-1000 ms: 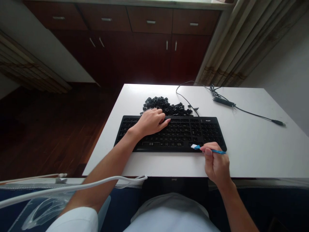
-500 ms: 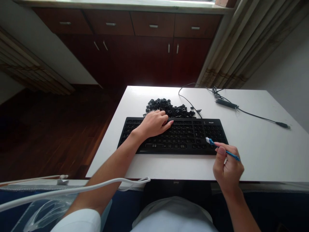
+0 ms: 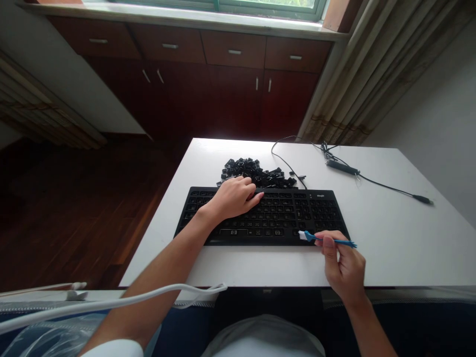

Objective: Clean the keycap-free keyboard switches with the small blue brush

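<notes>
A black keyboard with its keycaps off lies on the white table, its rows of bare key sockets showing. My left hand is closed at its far edge, thumb on the top row and fingers curled over the rim; the fingertips are hidden. A small blue brush with white bristles is pinched in my right hand. Its bristles point left, over the near part of the keyboard, right of the middle. Just behind the keyboard, close to my left fingers, sits a heap of loose black keycaps.
The keyboard's black cable runs back to a tied bundle and a USB plug on the right of the white table. A white cord crosses my left forearm's near side. Wooden cabinets stand beyond the table.
My right hand has brought the brush left and nearer to the keyboard's front edge. My left hand keeps its place on the keyboard. The whole view has tilted slightly upward.
</notes>
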Demonstrator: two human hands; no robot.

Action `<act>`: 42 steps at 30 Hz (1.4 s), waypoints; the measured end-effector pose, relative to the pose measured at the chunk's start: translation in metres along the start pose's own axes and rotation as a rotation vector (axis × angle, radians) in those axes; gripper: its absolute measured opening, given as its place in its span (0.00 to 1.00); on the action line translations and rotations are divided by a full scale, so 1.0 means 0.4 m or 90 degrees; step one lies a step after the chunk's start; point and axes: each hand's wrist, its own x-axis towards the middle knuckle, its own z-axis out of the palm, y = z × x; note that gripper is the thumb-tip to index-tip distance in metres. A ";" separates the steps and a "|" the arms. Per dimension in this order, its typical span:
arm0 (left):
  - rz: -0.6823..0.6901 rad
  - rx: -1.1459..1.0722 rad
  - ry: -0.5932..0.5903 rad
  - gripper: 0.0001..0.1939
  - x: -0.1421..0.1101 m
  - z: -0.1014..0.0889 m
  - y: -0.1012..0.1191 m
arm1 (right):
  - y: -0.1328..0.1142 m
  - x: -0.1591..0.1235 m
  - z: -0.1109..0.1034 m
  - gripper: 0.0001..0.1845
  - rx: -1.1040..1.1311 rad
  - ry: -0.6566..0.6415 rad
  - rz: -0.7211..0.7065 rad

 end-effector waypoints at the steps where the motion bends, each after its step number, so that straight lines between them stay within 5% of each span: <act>1: -0.001 0.001 -0.001 0.23 0.000 0.000 0.000 | 0.000 0.002 0.002 0.09 -0.026 0.003 -0.010; 7: -0.001 0.003 -0.010 0.24 0.000 -0.001 0.000 | 0.000 0.006 0.011 0.08 -0.174 0.127 -0.027; 12: 0.000 0.002 -0.006 0.23 0.001 0.000 0.000 | 0.005 -0.003 0.006 0.08 -0.129 0.074 -0.040; 19: 0.002 0.001 -0.001 0.23 0.002 0.000 -0.004 | 0.001 0.001 0.005 0.10 -0.014 0.088 0.056; 24: -0.001 0.000 -0.002 0.23 0.001 0.001 -0.005 | 0.002 0.013 0.008 0.08 -0.021 0.000 -0.001; 29: -0.003 0.003 -0.009 0.23 0.003 -0.001 -0.003 | 0.010 0.009 0.016 0.14 -0.128 0.079 -0.080; 36: -0.008 0.001 -0.013 0.22 0.003 0.000 -0.003 | 0.010 0.009 0.016 0.12 -0.056 -0.002 -0.086; 42: -0.008 -0.003 -0.012 0.22 0.001 0.002 -0.006 | 0.000 -0.004 0.014 0.09 -0.036 0.143 0.007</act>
